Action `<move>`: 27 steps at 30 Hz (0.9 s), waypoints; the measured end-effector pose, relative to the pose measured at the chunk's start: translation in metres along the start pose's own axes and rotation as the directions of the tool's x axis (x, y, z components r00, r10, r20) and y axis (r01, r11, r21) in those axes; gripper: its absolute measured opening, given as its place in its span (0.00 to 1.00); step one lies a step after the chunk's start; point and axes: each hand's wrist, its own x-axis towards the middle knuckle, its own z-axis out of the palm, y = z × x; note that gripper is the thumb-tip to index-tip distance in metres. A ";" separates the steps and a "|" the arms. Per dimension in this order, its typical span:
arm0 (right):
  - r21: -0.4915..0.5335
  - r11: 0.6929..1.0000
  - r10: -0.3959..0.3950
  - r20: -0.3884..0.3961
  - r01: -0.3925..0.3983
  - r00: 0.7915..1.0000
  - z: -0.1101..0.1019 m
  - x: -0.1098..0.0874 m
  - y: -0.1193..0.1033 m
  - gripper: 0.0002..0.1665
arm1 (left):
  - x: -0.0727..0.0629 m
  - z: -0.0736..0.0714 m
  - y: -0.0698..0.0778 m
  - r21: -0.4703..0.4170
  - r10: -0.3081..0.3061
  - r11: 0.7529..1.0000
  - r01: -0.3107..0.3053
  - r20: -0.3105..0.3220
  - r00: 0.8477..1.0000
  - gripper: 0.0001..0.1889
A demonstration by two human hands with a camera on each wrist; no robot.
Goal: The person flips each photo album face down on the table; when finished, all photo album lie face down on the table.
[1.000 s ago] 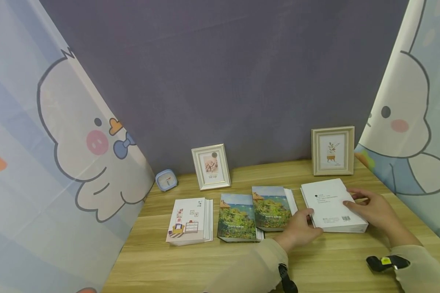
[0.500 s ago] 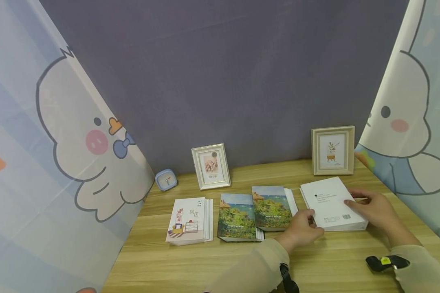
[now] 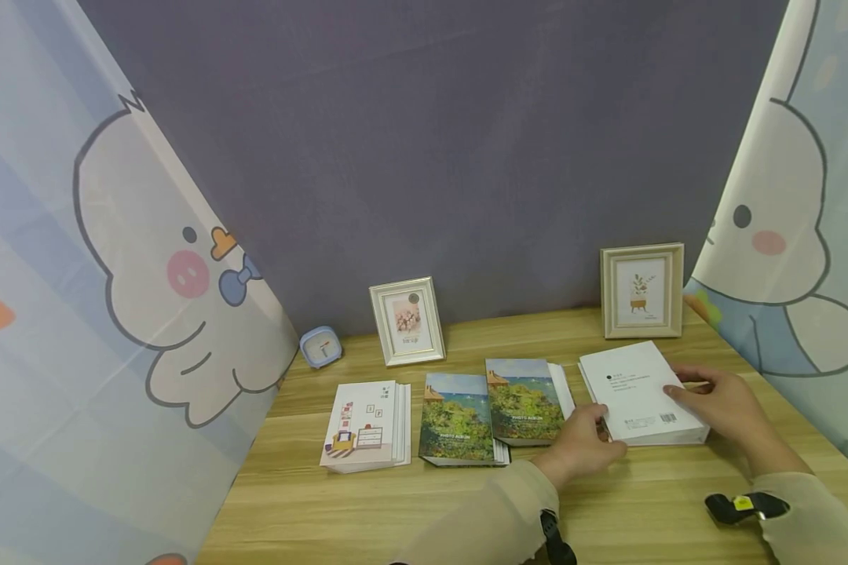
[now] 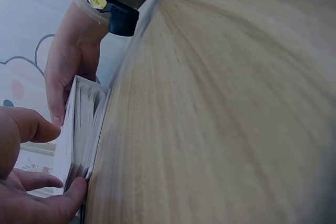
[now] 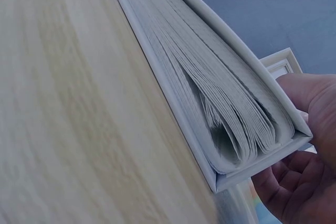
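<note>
A white photo album (image 3: 639, 388) lies back cover up at the right of the table, printed with small text and a barcode. My right hand (image 3: 724, 406) grips its right side, thumb on the cover and fingers at the spine (image 5: 262, 166). At the left front corner my left hand (image 3: 581, 446) holds the album, its fingertips on the edge. In the left wrist view the page edges (image 4: 86, 124) show between both hands. Just left of it lie two photo albums with painted seaside covers, one at the front (image 3: 455, 420) and one overlapping it (image 3: 526, 400).
Another white photo album (image 3: 359, 428) with a furniture drawing lies at the left. Along the back stand a small blue clock (image 3: 320, 347), a white picture frame (image 3: 407, 322) and a cream picture frame (image 3: 641, 290). A dark cloth (image 3: 466, 157) hangs behind the table (image 3: 325, 510).
The white album under my hands has shifted very slightly away from me over the last second. Both hands keep their hold, and the other things have stayed put.
</note>
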 end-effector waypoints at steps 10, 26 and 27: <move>0.003 1.000 0.001 0.007 -0.001 1.000 0.001 0.002 0.002 0.36 | -0.002 0.001 0.001 0.038 -0.027 0.999 0.026 0.008 1.000 0.29; -0.005 1.000 0.015 0.012 -0.015 1.000 -0.001 0.004 0.000 0.35 | -0.005 -0.018 0.009 0.104 -0.011 0.994 0.018 -0.061 0.998 0.35; -0.006 1.000 0.017 0.009 -0.017 1.000 -0.001 0.004 0.000 0.35 | -0.006 -0.020 0.009 0.101 -0.010 0.995 0.016 -0.059 0.998 0.35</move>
